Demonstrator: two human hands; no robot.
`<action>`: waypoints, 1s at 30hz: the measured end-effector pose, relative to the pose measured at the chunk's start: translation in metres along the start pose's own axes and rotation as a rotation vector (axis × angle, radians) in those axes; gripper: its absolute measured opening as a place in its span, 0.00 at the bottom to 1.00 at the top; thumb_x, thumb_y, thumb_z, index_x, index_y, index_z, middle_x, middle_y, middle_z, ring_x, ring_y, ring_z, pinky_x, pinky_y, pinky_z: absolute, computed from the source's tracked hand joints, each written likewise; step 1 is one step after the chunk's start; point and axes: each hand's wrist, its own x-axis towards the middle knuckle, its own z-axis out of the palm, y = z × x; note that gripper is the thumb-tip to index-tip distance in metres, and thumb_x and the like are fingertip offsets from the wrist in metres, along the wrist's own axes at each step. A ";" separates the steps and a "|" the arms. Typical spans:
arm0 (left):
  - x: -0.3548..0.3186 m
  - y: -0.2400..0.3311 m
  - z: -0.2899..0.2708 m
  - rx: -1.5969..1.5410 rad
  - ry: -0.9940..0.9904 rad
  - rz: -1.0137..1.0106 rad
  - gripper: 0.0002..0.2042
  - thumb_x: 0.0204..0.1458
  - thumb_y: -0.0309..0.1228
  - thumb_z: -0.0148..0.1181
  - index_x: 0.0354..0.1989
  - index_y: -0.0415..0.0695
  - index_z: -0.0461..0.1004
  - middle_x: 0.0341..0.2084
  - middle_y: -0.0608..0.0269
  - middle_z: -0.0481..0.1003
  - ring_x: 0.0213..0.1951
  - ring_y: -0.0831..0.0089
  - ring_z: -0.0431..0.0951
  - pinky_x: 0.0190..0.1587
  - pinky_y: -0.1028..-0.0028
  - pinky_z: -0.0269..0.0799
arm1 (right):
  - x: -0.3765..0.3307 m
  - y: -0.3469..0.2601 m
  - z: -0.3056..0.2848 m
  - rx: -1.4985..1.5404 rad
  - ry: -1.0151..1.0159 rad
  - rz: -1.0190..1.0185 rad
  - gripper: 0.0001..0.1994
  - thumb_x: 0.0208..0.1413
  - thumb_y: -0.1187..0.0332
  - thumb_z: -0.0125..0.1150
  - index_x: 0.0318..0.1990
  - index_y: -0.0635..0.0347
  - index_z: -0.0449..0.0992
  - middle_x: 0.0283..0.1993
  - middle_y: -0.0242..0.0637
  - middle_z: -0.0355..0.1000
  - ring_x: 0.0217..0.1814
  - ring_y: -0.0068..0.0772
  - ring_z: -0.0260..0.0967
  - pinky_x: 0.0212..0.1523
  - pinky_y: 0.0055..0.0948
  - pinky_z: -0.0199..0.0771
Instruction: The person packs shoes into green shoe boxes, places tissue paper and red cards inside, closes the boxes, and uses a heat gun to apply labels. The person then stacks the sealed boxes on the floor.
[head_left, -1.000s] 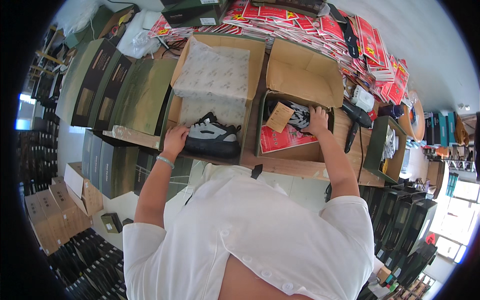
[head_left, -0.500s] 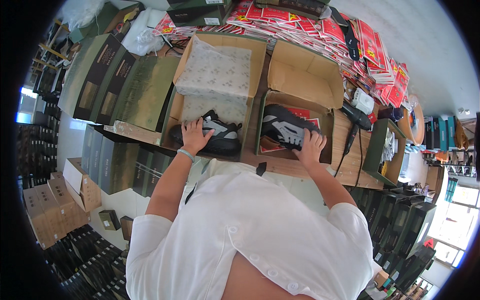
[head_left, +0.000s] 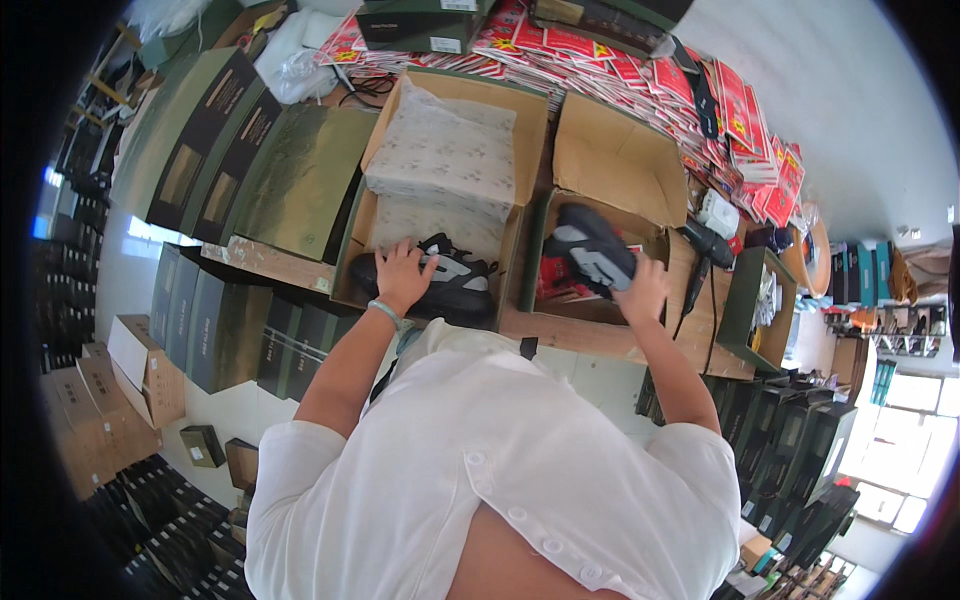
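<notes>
Here the wooden worktable [head_left: 600, 335] carries everything, so that all of it lies within arm's reach of the person leaning over it. At about eleven o'clock from the hands, dark green shoebox lids [head_left: 290, 175] lie flat in a row, laid out side by side. At twelve o'clock stands an open cardboard carton [head_left: 520, 150] with a stack of printed tissue paper [head_left: 440, 150] inside, its flaps up so the sheets can be drawn out. At one o'clock a second open carton [head_left: 610, 160] holds red packets. The left hand [head_left: 403, 275] lies spread and flat on a black and grey sneaker [head_left: 450, 285] at the first carton's near edge, pinning it in place. The right hand [head_left: 645, 290] is closed around the heel of the other sneaker [head_left: 595, 245], lifted clear above the second carton, sole turned up. A pale band [head_left: 385, 313] circles the left wrist.
</notes>
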 end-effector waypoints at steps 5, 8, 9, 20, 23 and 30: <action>0.001 0.004 -0.009 -0.057 -0.059 0.007 0.22 0.61 0.50 0.44 0.45 0.44 0.74 0.49 0.56 0.75 0.55 0.58 0.71 0.65 0.44 0.48 | 0.016 -0.045 -0.105 0.192 0.326 -0.049 0.42 0.28 0.65 0.79 0.56 0.58 0.63 0.49 0.47 0.62 0.53 0.55 0.60 0.54 0.47 0.63; 0.001 0.001 -0.005 -0.068 -0.033 0.004 0.20 0.60 0.48 0.45 0.43 0.44 0.74 0.47 0.55 0.76 0.54 0.58 0.72 0.65 0.45 0.50 | 0.028 -0.112 -0.143 0.312 0.416 -0.241 0.43 0.28 0.62 0.80 0.56 0.62 0.62 0.50 0.47 0.62 0.54 0.54 0.58 0.56 0.47 0.60; -0.001 -0.001 -0.003 -0.072 -0.022 0.010 0.20 0.59 0.48 0.46 0.43 0.44 0.74 0.47 0.55 0.76 0.54 0.59 0.72 0.65 0.46 0.50 | 0.029 -0.136 -0.145 0.359 0.446 -0.306 0.43 0.28 0.62 0.80 0.56 0.63 0.62 0.51 0.47 0.62 0.55 0.54 0.58 0.57 0.47 0.60; 0.024 -0.039 -0.016 -1.498 -0.259 -0.405 0.18 0.61 0.37 0.48 0.55 0.39 0.70 0.47 0.54 0.77 0.53 0.64 0.75 0.57 0.65 0.65 | 0.027 -0.282 -0.043 0.499 0.258 -0.359 0.44 0.26 0.63 0.81 0.56 0.56 0.62 0.47 0.45 0.61 0.51 0.52 0.60 0.52 0.44 0.63; 0.027 -0.056 -0.017 -1.944 -0.214 -0.540 0.15 0.59 0.25 0.43 0.52 0.33 0.68 0.49 0.53 0.75 0.53 0.59 0.74 0.56 0.61 0.68 | 0.019 -0.283 -0.033 0.457 0.218 -0.371 0.44 0.26 0.63 0.81 0.56 0.56 0.62 0.47 0.45 0.61 0.51 0.52 0.60 0.53 0.44 0.63; 0.048 -0.086 -0.007 -2.134 -0.361 -0.544 0.26 0.56 0.61 0.40 0.36 0.50 0.73 0.36 0.67 0.75 0.45 0.65 0.73 0.63 0.49 0.45 | 0.018 -0.280 -0.017 0.341 0.085 -0.434 0.46 0.26 0.60 0.81 0.58 0.54 0.61 0.50 0.45 0.61 0.53 0.52 0.60 0.55 0.45 0.63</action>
